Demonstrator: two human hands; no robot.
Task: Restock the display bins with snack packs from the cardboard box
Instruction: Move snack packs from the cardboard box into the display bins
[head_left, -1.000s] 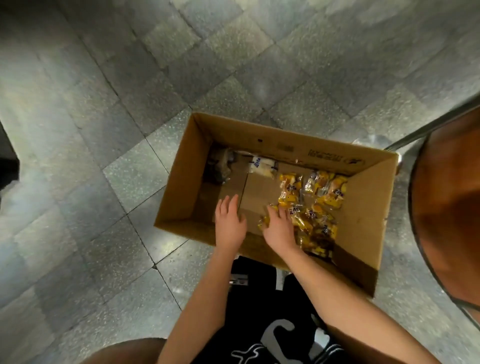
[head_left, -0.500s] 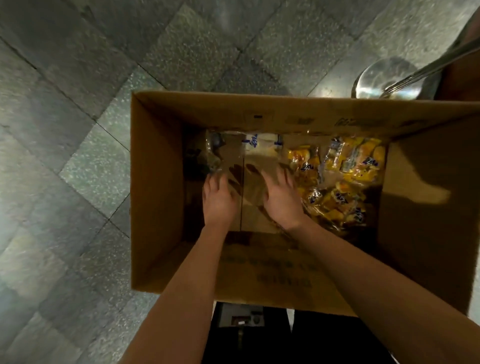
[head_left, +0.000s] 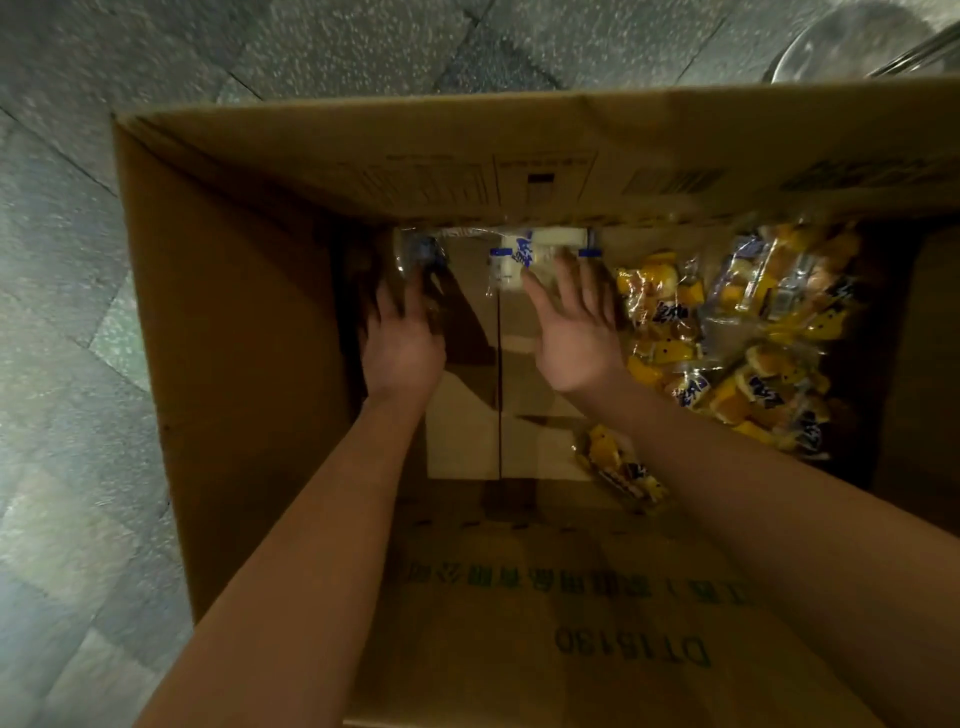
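while we lean into the cardboard box (head_left: 234, 364), our right grip (head_left: 576, 332), spread wide, hovers nearest the white snack pack (head_left: 511, 260) lying crosswise ahead; left grip (head_left: 402, 340) likewise splayed.

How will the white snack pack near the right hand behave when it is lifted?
Probably light: the white snack pack is small beside the right hand. Its clear glossy wrapper may crinkle and slip. It looks blocky, so unlikely to roll.
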